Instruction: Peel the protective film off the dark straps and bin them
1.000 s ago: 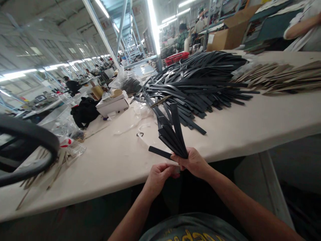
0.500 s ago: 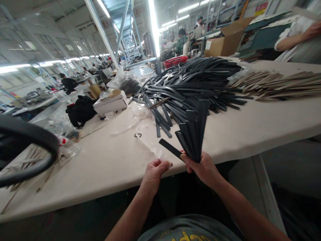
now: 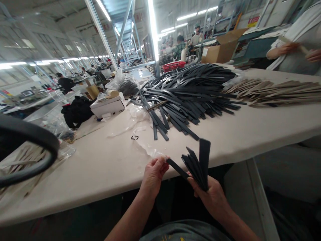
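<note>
My right hand (image 3: 210,192) is closed around a fanned bundle of black straps (image 3: 198,164), just off the table's front edge. One black strap (image 3: 178,168) sticks out of the bundle to the left. Its end meets the pinched fingertips of my left hand (image 3: 155,172). A piece of clear plastic film (image 3: 150,150) lies right behind those fingertips; whether they also touch it I cannot tell. Farther back on the table is a large heap of black straps (image 3: 185,90). A small black wire loop (image 3: 134,137) rests on the plastic.
The cloth-covered table (image 3: 105,167) holds beige strips (image 3: 281,92) at right and a white box (image 3: 107,106) at left. A dark curved bar (image 3: 47,140) juts in at the left. A co-worker's hands (image 3: 288,48) hold a strip at the far right.
My right hand has lowered with the bundle of straps. The left fingertips now pinch the end of the single strap, which was apart from them before.
</note>
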The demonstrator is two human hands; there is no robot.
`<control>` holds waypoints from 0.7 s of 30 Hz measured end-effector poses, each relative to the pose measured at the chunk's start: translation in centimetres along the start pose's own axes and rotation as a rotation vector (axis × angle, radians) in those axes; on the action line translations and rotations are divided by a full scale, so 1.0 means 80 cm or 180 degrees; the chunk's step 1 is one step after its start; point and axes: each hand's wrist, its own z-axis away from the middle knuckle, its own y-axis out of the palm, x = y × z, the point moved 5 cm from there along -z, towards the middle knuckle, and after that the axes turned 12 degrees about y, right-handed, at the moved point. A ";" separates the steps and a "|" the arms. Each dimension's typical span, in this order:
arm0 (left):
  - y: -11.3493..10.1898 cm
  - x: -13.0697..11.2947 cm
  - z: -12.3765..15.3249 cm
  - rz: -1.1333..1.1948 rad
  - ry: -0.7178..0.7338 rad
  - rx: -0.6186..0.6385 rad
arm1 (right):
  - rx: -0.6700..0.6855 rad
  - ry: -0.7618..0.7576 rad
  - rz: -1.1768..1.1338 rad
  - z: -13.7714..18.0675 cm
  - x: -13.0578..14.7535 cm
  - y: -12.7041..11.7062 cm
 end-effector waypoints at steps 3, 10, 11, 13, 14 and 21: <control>-0.001 0.003 -0.001 -0.0054 0.0128 -0.0006 | -0.0007 -0.0122 0.0096 0.001 0.002 0.000; -0.006 0.013 -0.002 -0.0005 0.0149 -0.0032 | 0.0067 -0.0247 0.0296 0.001 0.004 0.007; -0.006 0.016 0.000 -0.0015 0.0132 -0.0012 | 0.0074 -0.0211 0.0282 -0.001 0.005 0.009; -0.003 0.023 0.008 -0.0043 0.0096 0.0036 | 0.0095 -0.0144 0.0207 -0.006 0.009 0.013; -0.001 0.027 0.012 -0.0061 0.0079 0.0104 | 0.0138 -0.0127 0.0144 -0.008 0.012 0.015; -0.021 0.005 0.018 -0.0135 0.0350 0.0137 | 0.1080 0.0085 0.0085 -0.005 0.011 0.021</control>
